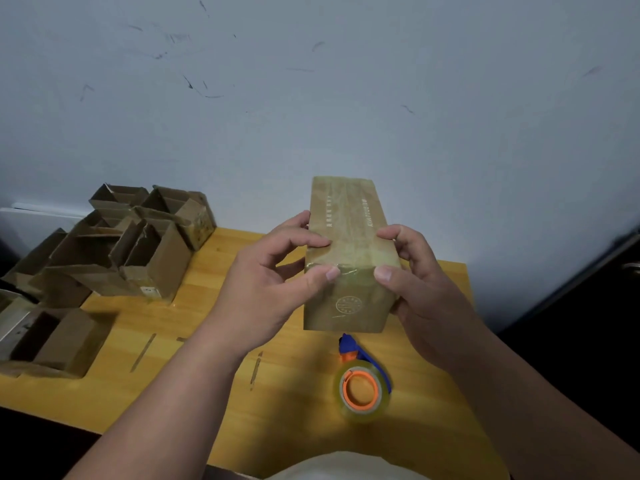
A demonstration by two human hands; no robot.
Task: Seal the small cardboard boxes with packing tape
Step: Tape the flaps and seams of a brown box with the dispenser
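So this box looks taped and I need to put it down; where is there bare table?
Bare table lies between the open boxes and the tape roll, under the left forearm. A narrower strip runs right of the roll. The left edge is crowded with boxes.

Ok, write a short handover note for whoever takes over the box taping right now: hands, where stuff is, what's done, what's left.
Left hand and right hand both grip the long brown cardboard box above the yellow wooden table, thumbs pressing clear tape at its near top edge.
Clear tape roll in the blue and orange dispenser lies on the table, below the box.
Done: tape runs along this box's top.
Left: the pile of open brown boxes at the table's left still needs sealing.
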